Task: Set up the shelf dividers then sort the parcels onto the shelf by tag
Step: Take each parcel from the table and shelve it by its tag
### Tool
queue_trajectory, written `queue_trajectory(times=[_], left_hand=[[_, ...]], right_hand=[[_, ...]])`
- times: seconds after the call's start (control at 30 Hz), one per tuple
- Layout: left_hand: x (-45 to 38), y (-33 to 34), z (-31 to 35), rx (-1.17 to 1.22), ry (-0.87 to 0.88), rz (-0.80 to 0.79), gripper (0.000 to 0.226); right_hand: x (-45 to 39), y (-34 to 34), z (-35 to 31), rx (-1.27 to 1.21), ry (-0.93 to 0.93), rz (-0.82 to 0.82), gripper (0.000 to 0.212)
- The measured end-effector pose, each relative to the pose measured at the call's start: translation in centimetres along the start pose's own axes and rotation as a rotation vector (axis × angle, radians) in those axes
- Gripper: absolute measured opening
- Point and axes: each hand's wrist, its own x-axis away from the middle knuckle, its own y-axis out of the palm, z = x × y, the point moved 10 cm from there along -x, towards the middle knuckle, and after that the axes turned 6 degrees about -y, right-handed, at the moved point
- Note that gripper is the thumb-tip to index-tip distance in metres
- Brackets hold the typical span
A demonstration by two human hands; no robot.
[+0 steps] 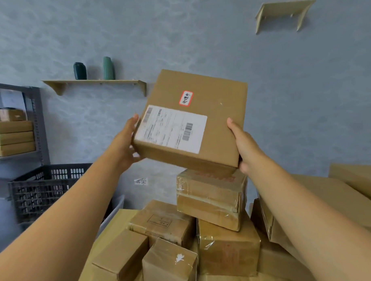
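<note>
While gripped by two hands [125,142] [243,146], one tagged parcel [219,122], two labels.

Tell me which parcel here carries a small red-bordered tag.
The flat parcel held up between the left hand and right hand. Its red-bordered tag sits above the white shipping label; none shows on the piled boxes below.

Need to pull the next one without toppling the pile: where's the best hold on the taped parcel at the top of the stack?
Take the taped parcel by its two short ends, one hand from each side. It sits tilted on the box below, topmost and free on both ends. Its glossy tape looks slippery, so a grip with palms flat on the ends seems safer than pinching the top.
</note>
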Motion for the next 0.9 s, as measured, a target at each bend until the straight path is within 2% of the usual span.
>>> queue_trajectory(times=[0.07,0.13,0.23,0.3,0.4,0.53,0.6,0.7,0.9], left_hand=[[0.2,-0.6,-1.6,0.098,-0.057,0.084,0.072],[0.8,1.6,-3.3,0.163,-0.102,0.018,0.089],[1.5,5.8,-4.8,0.234,-0.108,-0.115,0.076],[1.3,5.7,-4.9,0.275,-0.085,-0.049,0.063],[0.6,3.6,-3.6,0.234,-0.009,-0.025,0.06],[0.7,1.2,-0.6,0.137,0.094,-0.156,0.046],[0.9,0.8,-0.2,0.061,0.098,-0.184,0.043],[1.0,1.7,-0.2,-0.03,0.114,-0.236,0.056],[1.2,3.4,-0.2,0.003,0.153,-0.27,0.065]], right_hand=[[0.1,0.5,0.4,-0.079,0.001,0.078,0.067],[0.4,1.7,1.4,-0.132,0.02,0.095,0.066],[1.3,3.6,3.7,-0.134,0.052,0.067,0.066],[1.5,4.2,4.8,-0.128,0.048,0.025,0.071],[0.7,2.2,4.3,-0.109,0.006,0.043,0.081],[-0.7,-3.5,0.9,0.212,-0.093,0.158,0.095],[-1.1,-4.0,0.6,0.315,-0.08,0.07,0.086],[-0.9,-1.4,2.0,0.302,-0.002,-0.166,0.057],[-0.3,-0.7,1.1,0.209,-0.112,-0.21,0.054]])
